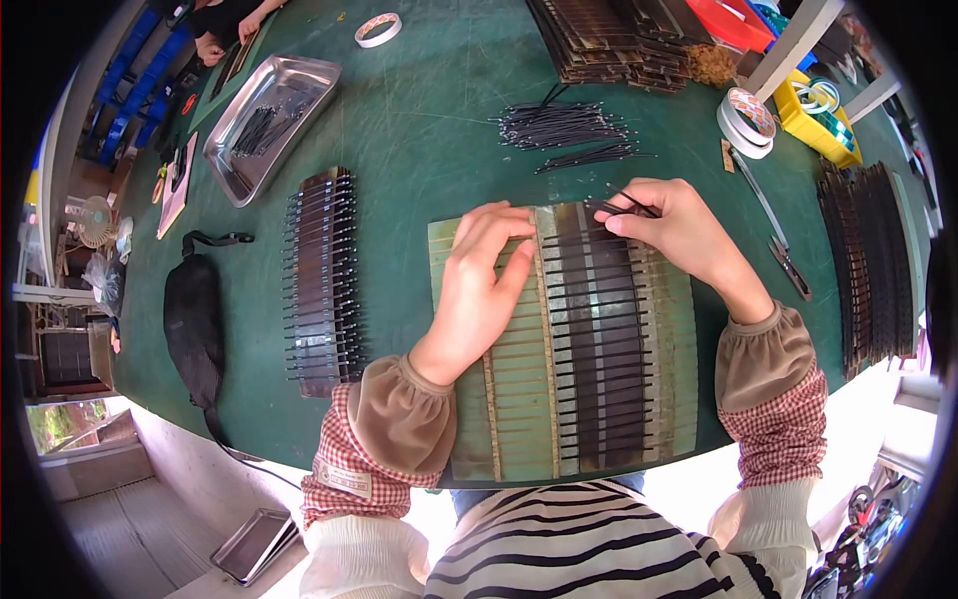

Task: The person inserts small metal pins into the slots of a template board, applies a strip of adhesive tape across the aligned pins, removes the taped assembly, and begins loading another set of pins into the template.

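In the head view a green slotted board (pixel 519 399) lies in front of me. A dark strip (pixel 602 369) sits on it lengthwise, with many thin black wire pieces laid across in parallel rows. My left hand (pixel 479 275) rests on the board's upper left part, fingers stretched toward the strip's top end and holding nothing. At the top right of the strip, my right hand (pixel 664 225) pinches a thin black wire piece (pixel 633 203) between thumb and fingers; whether it is more than one I cannot tell. Beyond the board lies a loose pile of black wire pieces (pixel 564 130).
A filled strip (pixel 321 280) and a black pouch (pixel 193 319) lie left; a metal tray (pixel 269 130) stands behind. White tape rolls (pixel 746 122), a utility knife (pixel 790 270) and stacked filled strips (pixel 868 270) are right. Another person's hand (pixel 210 48) is at the far left.
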### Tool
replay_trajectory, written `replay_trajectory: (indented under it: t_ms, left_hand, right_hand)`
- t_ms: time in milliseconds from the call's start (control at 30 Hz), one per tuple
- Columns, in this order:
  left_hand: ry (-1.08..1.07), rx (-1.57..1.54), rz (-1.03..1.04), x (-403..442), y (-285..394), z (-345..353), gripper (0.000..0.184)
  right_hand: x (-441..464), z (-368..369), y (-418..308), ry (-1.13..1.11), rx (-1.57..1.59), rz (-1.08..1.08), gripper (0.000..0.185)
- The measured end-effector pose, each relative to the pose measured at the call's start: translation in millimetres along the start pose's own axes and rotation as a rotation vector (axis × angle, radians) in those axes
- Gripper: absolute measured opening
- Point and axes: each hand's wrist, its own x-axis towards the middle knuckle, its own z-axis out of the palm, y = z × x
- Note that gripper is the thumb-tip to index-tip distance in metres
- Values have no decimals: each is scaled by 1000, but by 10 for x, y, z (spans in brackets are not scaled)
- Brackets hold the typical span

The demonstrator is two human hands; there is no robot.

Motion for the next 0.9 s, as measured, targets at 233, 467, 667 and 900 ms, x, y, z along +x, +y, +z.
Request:
replay_trajectory:
  t_ms: [233,467,667,900]
  left_hand:
    - [-7,66,20,-57,-42,-26,16]
    - [-20,79,33,-64,-45,-25,20]
    - [-162,487,262,-70,47,40,44]
    - [-100,228,162,-117,14,-30,37]
  right_hand:
    - [67,84,43,23,-14,-5,19]
    - [50,103,22,38,-66,-46,19]
    - [22,182,67,116,-246,-157,15]
    - [-80,15,-1,187,-373,-161,16]
